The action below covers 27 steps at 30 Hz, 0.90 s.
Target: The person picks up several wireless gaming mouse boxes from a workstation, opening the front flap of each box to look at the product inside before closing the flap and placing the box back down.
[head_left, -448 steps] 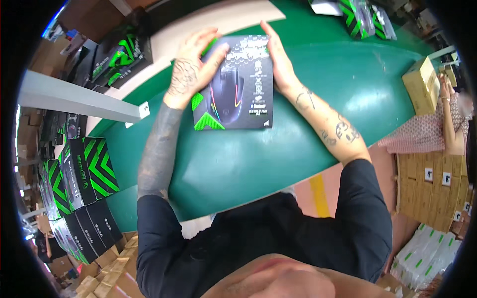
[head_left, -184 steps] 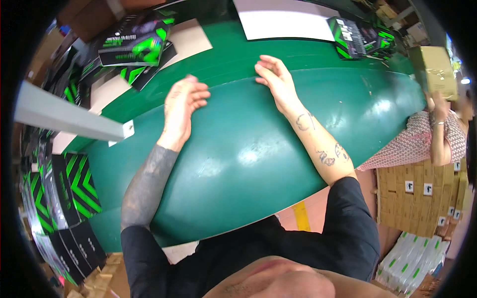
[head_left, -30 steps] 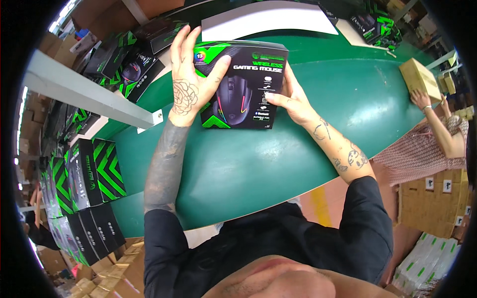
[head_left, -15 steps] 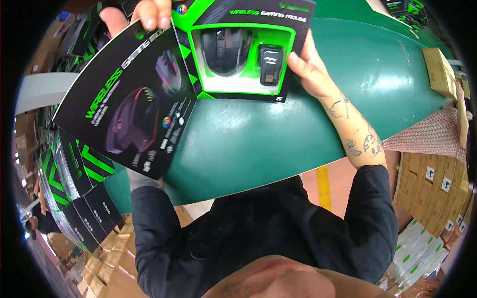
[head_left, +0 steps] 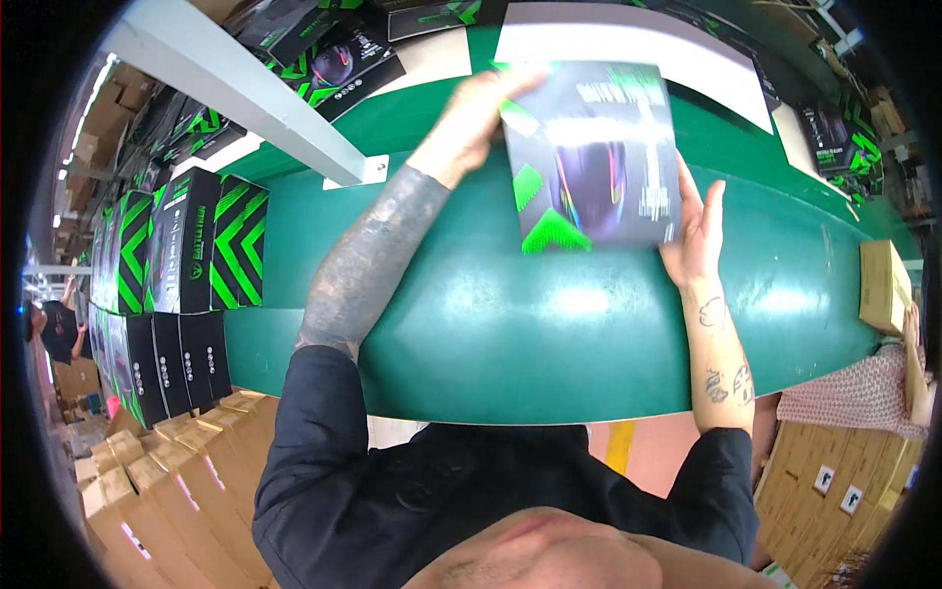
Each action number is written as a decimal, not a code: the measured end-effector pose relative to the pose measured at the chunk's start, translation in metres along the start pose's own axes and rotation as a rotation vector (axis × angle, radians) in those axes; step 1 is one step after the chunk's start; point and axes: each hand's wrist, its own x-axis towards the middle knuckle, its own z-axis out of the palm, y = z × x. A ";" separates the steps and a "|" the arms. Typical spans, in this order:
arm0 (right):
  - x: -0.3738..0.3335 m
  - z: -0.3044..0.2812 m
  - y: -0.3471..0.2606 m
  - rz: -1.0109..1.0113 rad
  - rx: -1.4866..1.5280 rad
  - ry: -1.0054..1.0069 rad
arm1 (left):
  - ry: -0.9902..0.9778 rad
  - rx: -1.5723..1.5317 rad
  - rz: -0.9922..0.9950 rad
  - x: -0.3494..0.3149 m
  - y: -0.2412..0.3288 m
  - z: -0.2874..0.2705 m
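Note:
A black and green gaming mouse box (head_left: 599, 162), its large panel with a printed mouse facing me, is held up over the green table and is slightly blurred. My left hand (head_left: 479, 116) grips its upper left corner, the fingers partly out of sight. At its right edge, my right hand (head_left: 699, 231) rests close against the side with fingers stretched and apart. Whether the right palm bears any of the box's weight, I cannot tell. No window shows in the panel now.
Similar boxes stand stacked on the left (head_left: 182, 245), and more lie along the far shelf (head_left: 343, 69). A white metal post (head_left: 265, 93) rises from the green table (head_left: 471, 334). At the right are a small brown carton (head_left: 883, 285) and a person's patterned sleeve (head_left: 854, 393).
The flap that stood open on the left has been folded over the window. The box has moved right and nearer, and my right hand's fingers have come off its front edge.

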 end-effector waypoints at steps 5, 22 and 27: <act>0.001 -0.014 -0.002 -0.035 -0.265 -0.024 | 0.367 -0.575 0.530 0.013 0.050 -0.034; 0.190 -0.202 -0.087 -0.613 -1.659 0.890 | -0.057 1.338 0.436 0.153 -0.084 0.105; 0.235 -0.245 -0.166 -0.364 -0.766 0.934 | 0.090 0.981 0.110 0.230 -0.056 0.133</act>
